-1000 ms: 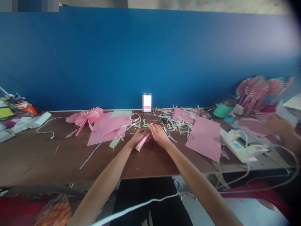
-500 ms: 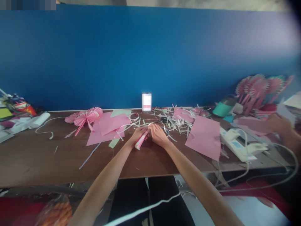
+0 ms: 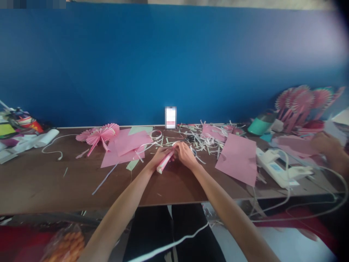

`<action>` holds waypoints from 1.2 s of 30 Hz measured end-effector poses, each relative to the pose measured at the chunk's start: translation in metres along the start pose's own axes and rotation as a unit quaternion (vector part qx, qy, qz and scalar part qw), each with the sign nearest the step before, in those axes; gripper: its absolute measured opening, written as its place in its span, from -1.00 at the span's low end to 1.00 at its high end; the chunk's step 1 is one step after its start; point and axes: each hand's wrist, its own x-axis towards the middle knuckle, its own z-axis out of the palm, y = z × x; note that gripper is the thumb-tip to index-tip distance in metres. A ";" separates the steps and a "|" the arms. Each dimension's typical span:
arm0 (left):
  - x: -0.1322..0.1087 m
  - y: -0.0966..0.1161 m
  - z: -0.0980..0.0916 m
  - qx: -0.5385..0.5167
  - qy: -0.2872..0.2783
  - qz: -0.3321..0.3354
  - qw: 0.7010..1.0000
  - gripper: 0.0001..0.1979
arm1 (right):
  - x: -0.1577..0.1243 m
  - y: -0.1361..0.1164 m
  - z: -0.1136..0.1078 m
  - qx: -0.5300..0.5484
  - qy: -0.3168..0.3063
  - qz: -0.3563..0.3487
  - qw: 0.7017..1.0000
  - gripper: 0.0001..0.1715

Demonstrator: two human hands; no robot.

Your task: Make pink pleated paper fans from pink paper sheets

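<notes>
A narrow pink-and-white folded paper strip [image 3: 164,163] slants between my hands over the middle of the table. My left hand [image 3: 159,157] is closed around its left side, and the strip's near end points toward me. At the far end, my right hand [image 3: 184,153] pinches the strip with bent fingers; the fingertips are partly hidden. Pink paper sheets [image 3: 131,143] lie to the left of my hands, beside pink pleated paper fans [image 3: 102,136]. To the right lies another pink sheet [image 3: 237,158].
White paper scraps [image 3: 207,143] are heaped behind my right hand. A white power strip [image 3: 275,169] with cables lies at right, near another person's hand [image 3: 328,145]. Finished-looking paper fans [image 3: 300,100] stand at the back right beside a green cup-like container [image 3: 257,126].
My right hand has shifted slightly at the strip's far end, its fingers more bent. The left hand keeps its hold. The whole view has moved very slightly.
</notes>
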 end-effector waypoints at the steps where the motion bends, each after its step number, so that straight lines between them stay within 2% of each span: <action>1: 0.001 -0.001 -0.001 0.001 -0.002 0.001 1.000 -0.52 | 0.000 0.000 -0.001 0.002 -0.004 -0.002 1.000 -0.79; 12: 0.003 -0.002 -0.008 0.002 0.001 0.008 1.000 -0.57 | -0.002 0.001 -0.002 -0.024 0.007 0.000 1.000 -0.77; 30: 0.000 -0.004 -0.002 0.021 -0.009 0.037 0.999 -0.60 | -0.001 -0.006 -0.002 -0.058 -0.053 -0.026 0.997 -0.69; 36: 0.000 -0.004 -0.003 0.000 0.001 0.040 0.999 -0.56 | -0.002 -0.006 0.001 -0.037 -0.012 -0.001 0.999 -0.67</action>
